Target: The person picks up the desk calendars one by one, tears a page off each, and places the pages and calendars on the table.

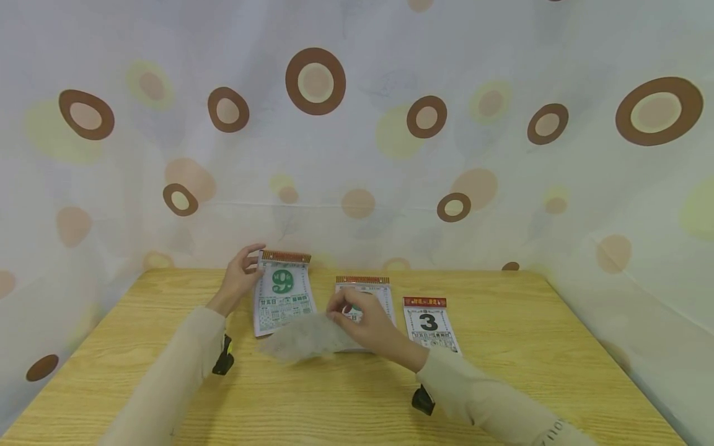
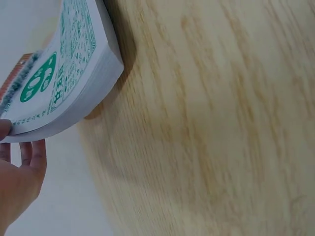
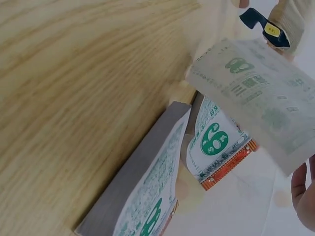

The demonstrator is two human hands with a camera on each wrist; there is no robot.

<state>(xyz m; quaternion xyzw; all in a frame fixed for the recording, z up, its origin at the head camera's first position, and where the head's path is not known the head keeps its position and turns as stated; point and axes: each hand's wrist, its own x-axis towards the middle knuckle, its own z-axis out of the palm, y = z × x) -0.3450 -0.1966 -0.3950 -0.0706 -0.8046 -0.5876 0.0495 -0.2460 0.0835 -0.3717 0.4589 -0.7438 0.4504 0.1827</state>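
My left hand (image 1: pixel 238 279) holds the upper left edge of a thick tear-off calendar (image 1: pixel 283 310) with a green 9. In the left wrist view, the thumb lies on the front of this calendar (image 2: pixel 78 69) and the fingers are behind it. My right hand (image 1: pixel 372 321) pinches a thin, see-through calendar page (image 1: pixel 307 339), which spreads leftward over the left calendar's lower corner. Green print shows through that page (image 3: pixel 261 93) in the right wrist view. A second tear-off calendar (image 1: pixel 386 298) stands behind the right hand, its number mostly covered.
To the right stands a smaller tear-off calendar (image 1: pixel 428 323) with a red header and a black 3. Everything is on a wooden table (image 1: pixel 312 402). A pale curtain (image 1: pixel 357 155) with brown rings hangs behind the table's far edge.
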